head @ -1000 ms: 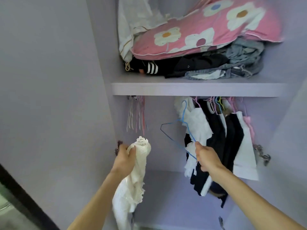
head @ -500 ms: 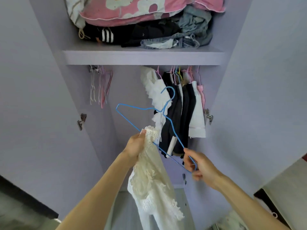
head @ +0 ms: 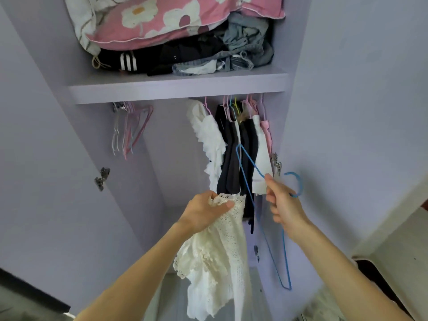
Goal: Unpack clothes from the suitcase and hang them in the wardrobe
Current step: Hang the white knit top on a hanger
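My left hand (head: 205,213) grips the top edge of a cream lace garment (head: 220,262), which hangs down below it in front of the open lilac wardrobe (head: 178,91). My right hand (head: 283,202) holds a blue wire hanger (head: 271,242) near its neck. The hanger is turned on end, its hook pointing right and one corner hanging low. Hanger and garment are apart. Behind both hands, several dark, white and pink clothes (head: 236,149) hang on the rail.
A few bare pink and white hangers (head: 130,130) hang at the rail's left end. The shelf above carries a pink flowered pillow (head: 176,17) and piled dark and grey clothes (head: 208,56). Door hinges (head: 102,178) stick out on both sides. A dark-edged piece of furniture (head: 379,272) sits at lower right.
My right hand has swung the blue hanger from lying across in front of the clothes to standing on end at the right, and now holds it at the neck. My left hand still holds the lace garment.
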The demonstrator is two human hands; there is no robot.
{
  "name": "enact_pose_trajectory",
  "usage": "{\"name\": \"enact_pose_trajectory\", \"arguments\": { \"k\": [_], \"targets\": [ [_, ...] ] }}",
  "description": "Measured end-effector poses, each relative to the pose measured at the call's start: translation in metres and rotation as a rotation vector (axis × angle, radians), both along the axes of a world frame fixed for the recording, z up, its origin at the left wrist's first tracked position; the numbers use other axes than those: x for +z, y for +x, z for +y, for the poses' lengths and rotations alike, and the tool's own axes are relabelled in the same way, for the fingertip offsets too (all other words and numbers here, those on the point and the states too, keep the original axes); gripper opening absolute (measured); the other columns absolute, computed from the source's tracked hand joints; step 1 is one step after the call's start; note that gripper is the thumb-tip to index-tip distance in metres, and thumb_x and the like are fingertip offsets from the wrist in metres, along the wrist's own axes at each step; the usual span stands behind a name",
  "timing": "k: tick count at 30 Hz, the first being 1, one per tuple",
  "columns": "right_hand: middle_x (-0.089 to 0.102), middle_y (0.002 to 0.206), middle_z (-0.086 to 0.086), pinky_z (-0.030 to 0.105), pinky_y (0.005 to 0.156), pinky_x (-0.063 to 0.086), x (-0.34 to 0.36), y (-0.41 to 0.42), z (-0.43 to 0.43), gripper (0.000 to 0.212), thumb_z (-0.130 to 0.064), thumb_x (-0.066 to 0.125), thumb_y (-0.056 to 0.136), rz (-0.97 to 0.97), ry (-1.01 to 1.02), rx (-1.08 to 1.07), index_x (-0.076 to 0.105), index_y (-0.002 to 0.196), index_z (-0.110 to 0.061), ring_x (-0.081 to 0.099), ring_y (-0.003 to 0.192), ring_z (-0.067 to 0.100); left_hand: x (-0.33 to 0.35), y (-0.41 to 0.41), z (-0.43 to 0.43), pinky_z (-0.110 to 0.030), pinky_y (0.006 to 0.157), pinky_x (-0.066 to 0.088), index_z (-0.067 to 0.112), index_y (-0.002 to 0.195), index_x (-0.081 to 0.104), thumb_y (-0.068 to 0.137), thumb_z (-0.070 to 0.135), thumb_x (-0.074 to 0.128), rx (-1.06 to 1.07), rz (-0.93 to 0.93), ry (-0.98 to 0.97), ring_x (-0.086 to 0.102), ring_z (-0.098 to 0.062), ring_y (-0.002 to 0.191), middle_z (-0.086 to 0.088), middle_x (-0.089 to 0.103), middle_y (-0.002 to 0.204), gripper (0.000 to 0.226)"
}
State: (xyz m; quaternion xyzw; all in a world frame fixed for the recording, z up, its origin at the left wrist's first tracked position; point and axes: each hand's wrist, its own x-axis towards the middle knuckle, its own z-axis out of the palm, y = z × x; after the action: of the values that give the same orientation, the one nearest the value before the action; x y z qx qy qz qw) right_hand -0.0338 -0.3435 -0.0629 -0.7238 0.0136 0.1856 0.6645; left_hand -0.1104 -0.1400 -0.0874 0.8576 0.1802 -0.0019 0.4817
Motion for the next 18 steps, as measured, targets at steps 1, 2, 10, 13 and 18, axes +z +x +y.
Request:
{"name": "enact_pose_trajectory", "arguments": {
  "k": [1, 2, 10, 13, 18],
  "targets": [
    [0.057, 0.069, -0.008, 0.022, 0.041, 0.024, -0.005, -0.002, 0.000, 0.051, -0.071, 0.057, 0.082, 0.000, -0.084, 0.030, 0.051, 0.080, -0.021, 0.028, 0.045, 0.008, 0.004, 0.003, -0.004, -0.025, 0.064, 0.043, 0.023, 0.089, 0.056, 0.075, 0.069, 0.071, -0.004, -0.018, -0.003, 0.051, -0.012, 0.064, 0.005, 0.054, 0.073, 0.050],
    [0.069, 0.086, -0.003, 0.022, 0.042, 0.025, -0.010, -0.005, 0.002, 0.060, -0.077, 0.058, 0.077, 0.033, -0.122, 0.089, 0.057, 0.090, -0.019, 0.029, 0.046, 0.009, 0.007, 0.005, -0.008, -0.025, 0.062, 0.042, 0.025, 0.084, 0.055, 0.076, 0.065, 0.074, -0.019, -0.034, -0.004, 0.047, -0.012, 0.061, 0.004, 0.049, 0.069, 0.045],
    [0.037, 0.058, -0.002, 0.023, 0.043, 0.032, -0.011, 0.004, 0.015, 0.021, -0.030, 0.070, 0.090, 0.068, 0.059, 0.148, 0.060, 0.091, -0.011, 0.032, 0.039, 0.009, 0.028, 0.012, -0.006, -0.015, 0.059, 0.040, 0.031, 0.103, 0.050, 0.067, 0.051, 0.087, -0.174, -0.035, 0.312, 0.053, -0.007, 0.079, 0.005, 0.059, 0.098, 0.055],
    [0.033, 0.057, -0.006, 0.025, 0.048, 0.031, 0.004, 0.015, 0.010, 0.020, -0.033, 0.068, 0.092, 0.004, 0.080, 0.072, 0.059, 0.084, -0.017, 0.029, 0.039, 0.008, 0.026, 0.006, 0.029, -0.022, 0.067, 0.042, 0.031, 0.099, 0.052, 0.075, 0.041, 0.084, -0.188, 0.049, 0.442, 0.057, -0.012, 0.089, 0.011, 0.057, 0.100, 0.042],
    [0.059, 0.089, -0.004, 0.023, 0.057, 0.038, 0.025, 0.027, -0.003, 0.023, -0.030, 0.076, 0.086, -0.086, 0.059, 0.051, 0.062, 0.090, -0.013, 0.043, 0.057, 0.008, 0.002, -0.014, 0.082, -0.017, 0.053, 0.039, 0.020, 0.094, 0.062, 0.089, 0.045, 0.070, 0.011, 0.153, 0.477, 0.056, -0.011, 0.067, 0.006, 0.062, 0.078, 0.026]
  ]
}}
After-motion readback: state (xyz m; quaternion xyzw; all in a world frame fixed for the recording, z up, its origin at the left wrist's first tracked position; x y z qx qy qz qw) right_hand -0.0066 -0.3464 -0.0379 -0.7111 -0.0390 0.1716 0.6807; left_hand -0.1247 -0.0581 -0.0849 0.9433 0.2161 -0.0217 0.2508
